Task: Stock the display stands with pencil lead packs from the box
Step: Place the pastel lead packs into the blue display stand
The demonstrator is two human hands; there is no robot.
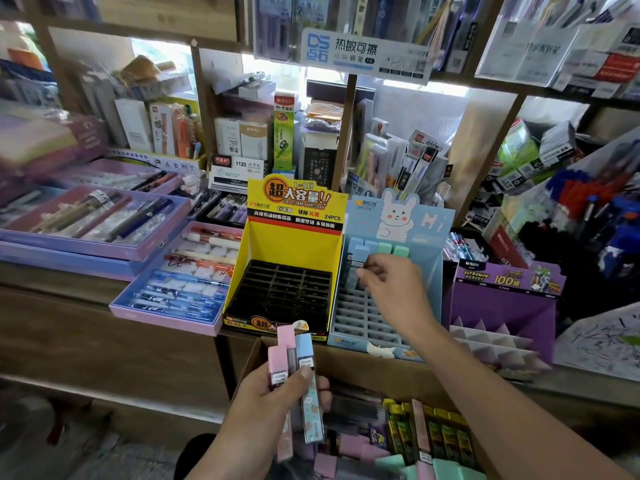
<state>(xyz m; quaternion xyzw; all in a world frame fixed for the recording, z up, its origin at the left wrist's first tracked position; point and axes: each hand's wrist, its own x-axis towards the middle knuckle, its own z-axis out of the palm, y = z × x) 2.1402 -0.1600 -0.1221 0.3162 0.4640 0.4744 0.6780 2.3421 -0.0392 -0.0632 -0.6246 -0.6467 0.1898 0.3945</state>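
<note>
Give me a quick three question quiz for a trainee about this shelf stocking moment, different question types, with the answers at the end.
1. True or false: the yellow display stand already has packs standing in its black slots.
2. Which stand is the right hand reaching into? A) yellow stand B) light blue rabbit stand C) purple stand
3. Fill in: the left hand holds a bunch of pink and ____ lead packs above the cardboard box.

Key: 1 false, its slots look empty. 2 B, where a few blue and green packs stand in the back row. 3 blue.
</note>
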